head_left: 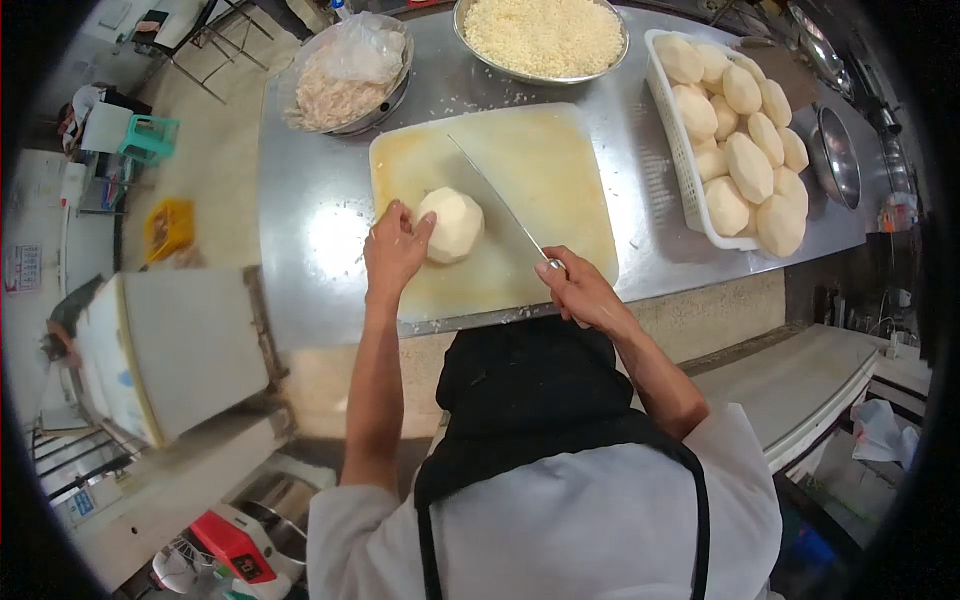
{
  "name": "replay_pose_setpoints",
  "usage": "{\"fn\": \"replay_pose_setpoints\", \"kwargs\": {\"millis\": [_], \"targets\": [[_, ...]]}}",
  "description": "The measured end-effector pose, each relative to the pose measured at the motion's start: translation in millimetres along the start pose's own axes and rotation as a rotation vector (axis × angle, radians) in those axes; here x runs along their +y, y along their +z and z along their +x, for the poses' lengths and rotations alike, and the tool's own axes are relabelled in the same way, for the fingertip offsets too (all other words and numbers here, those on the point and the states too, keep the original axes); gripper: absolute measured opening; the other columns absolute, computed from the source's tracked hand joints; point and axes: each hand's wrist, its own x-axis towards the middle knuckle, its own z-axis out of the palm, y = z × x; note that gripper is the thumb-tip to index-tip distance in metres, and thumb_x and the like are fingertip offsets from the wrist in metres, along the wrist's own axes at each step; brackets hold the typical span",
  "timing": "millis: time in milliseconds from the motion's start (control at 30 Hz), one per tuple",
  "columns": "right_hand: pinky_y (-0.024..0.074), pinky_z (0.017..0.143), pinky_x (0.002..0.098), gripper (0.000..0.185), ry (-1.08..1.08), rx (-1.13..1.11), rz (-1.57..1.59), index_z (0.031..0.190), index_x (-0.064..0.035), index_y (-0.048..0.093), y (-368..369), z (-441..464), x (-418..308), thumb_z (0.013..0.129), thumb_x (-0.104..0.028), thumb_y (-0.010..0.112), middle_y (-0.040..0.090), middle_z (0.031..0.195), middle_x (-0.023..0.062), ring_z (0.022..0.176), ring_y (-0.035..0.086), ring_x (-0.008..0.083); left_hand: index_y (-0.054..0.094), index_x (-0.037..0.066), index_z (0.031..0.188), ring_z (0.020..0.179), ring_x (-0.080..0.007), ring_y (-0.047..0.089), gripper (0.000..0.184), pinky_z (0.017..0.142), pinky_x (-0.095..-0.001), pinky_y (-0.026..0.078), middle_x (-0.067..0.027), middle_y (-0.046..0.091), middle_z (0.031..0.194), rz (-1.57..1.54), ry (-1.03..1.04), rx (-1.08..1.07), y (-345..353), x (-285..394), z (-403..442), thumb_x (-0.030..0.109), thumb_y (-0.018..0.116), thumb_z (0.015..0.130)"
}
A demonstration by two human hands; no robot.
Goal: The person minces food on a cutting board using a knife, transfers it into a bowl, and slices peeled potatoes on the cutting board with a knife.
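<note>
A pale, round, peeled root vegetable point(454, 226) with flat-cut facets sits whole on the left part of a yellowed white cutting board point(540, 150). Beside it is my left hand point(398, 245), its thumb at the vegetable's left edge and its bent fingers apart, not wrapped round it. My right hand point(582, 288) is closed round the handle of a long kitchen knife point(497, 196). The blade points away and to the left over the board, to the right of the vegetable and apart from it. Much of the handle is hidden in my fist.
On the metal table point(320, 190), a white basket point(690, 185) of similar peeled vegetables stands right. A bowl point(540, 76) of small pale diced pieces is at the back, a bowl with shreds and a plastic bag point(365, 50) back left. An empty metal bowl point(838, 160) is far right.
</note>
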Motion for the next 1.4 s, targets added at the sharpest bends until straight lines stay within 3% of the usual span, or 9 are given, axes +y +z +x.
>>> {"fn": "replay_pose_setpoints", "kwargs": {"millis": [33, 133, 167, 400, 500, 767, 900, 1067, 1400], "targets": [[0.0431, 0.046, 0.0323, 0.062, -0.007, -0.002, 0.006, 0.143, 0.003, 0.051, -3, 2, 2, 0.105, -0.045, 0.058, 0.054, 0.064, 0.0053, 0.051, 0.054, 0.0146, 0.066, -0.001, 0.112, 0.086, -0.0357, 0.068, 0.029, 0.08, -0.0445, 0.055, -0.0193, 0.069, 0.102, 0.026, -0.063, -0.087, -10, 10, -5, 0.022, 0.07, 0.096], [0.0437, 0.048, 0.033, 0.06, 0.017, -0.026, 0.012, 0.138, 0.0055, 0.055, -15, 1, 2, 0.105, -0.045, 0.058, 0.056, 0.066, 0.0066, 0.052, 0.055, 0.0153, 0.066, -0.001, 0.114, 0.098, -0.0362, 0.067, 0.027, 0.087, -0.044, 0.054, -0.0205, 0.068, 0.108, -0.081, 0.334, 0.369, 16, -10, 2, 0.02, 0.069, 0.096], [0.0439, 0.048, 0.033, 0.059, 0.007, -0.018, 0.002, 0.136, 0.0059, 0.056, -16, -1, 0, 0.105, -0.044, 0.058, 0.057, 0.066, 0.0071, 0.052, 0.055, 0.0154, 0.065, -0.001, 0.115, 0.104, -0.0362, 0.065, 0.025, 0.092, -0.0435, 0.052, -0.0211, 0.067, 0.113, -0.339, 0.333, 0.297, 27, -14, 9, 0.016, 0.067, 0.096], [0.0473, 0.053, 0.0334, 0.051, -0.113, -0.025, -0.069, 0.127, 0.0069, 0.061, -16, -5, 18, 0.105, -0.039, 0.06, 0.059, 0.068, 0.0079, 0.054, 0.057, 0.0163, 0.059, -0.002, 0.11, 0.095, -0.0389, 0.061, 0.022, 0.086, -0.0492, 0.048, -0.0195, 0.063, 0.106, -0.373, -0.027, 0.249, 62, 31, -45, 0.011, 0.068, 0.093], [0.0482, 0.055, 0.0337, 0.049, 0.021, -0.097, -0.054, 0.127, 0.0059, 0.062, -31, -15, 1, 0.105, -0.038, 0.06, 0.059, 0.067, 0.008, 0.055, 0.058, 0.0169, 0.062, 0.0, 0.106, 0.097, -0.0368, 0.058, 0.019, 0.087, -0.0497, 0.047, -0.0165, 0.061, 0.104, -0.051, 0.325, 0.522, 61, 36, -42, 0.008, 0.068, 0.09], [0.0483, 0.06, 0.0352, 0.047, -0.13, -0.029, -0.085, 0.127, 0.0056, 0.062, -31, -45, -2, 0.105, -0.037, 0.061, 0.06, 0.069, 0.0115, 0.061, 0.059, 0.0182, 0.068, 0.007, 0.104, 0.1, -0.0339, 0.054, 0.018, 0.082, -0.0473, 0.046, -0.0138, 0.056, 0.104, -0.024, 0.39, 0.369, 76, 53, -21, 0.001, 0.06, 0.088], [0.0491, 0.065, 0.037, 0.046, -0.06, -0.066, -0.099, 0.126, 0.0059, 0.063, -29, -40, -4, 0.106, -0.036, 0.06, 0.062, 0.072, 0.0149, 0.064, 0.061, 0.0215, 0.069, 0.008, 0.105, 0.098, -0.0332, 0.053, 0.022, 0.08, -0.0476, 0.046, -0.0128, 0.054, 0.104, 0.061, 0.383, 0.287, 72, 53, -18, 0.001, 0.06, 0.086], [0.0501, 0.067, 0.0411, 0.045, 0.018, -0.092, -0.111, 0.124, 0.0063, 0.064, -36, -56, -26, 0.106, -0.035, 0.059, 0.065, 0.076, 0.0199, 0.066, 0.063, 0.0284, 0.067, 0.001, 0.105, 0.098, -0.0364, 0.055, 0.02, 0.086, -0.048, 0.047, -0.0185, 0.055, 0.105, 0.073, 0.352, 0.242, 67, 60, -17, -0.004, 0.057, 0.088], [0.0522, 0.073, 0.046, 0.048, -0.186, -0.071, -0.189, 0.119, 0.0077, 0.065, -8, 36, -22, 0.105, -0.038, 0.056, 0.068, 0.08, 0.0274, 0.077, 0.068, 0.04, 0.067, 0.0, 0.105, 0.098, -0.0376, 0.053, 0.022, 0.086, -0.049, 0.046, -0.0186, 0.055, 0.105, 0.034, 0.377, 0.238, 68, 57, -17, -0.004, 0.055, 0.087]]}}
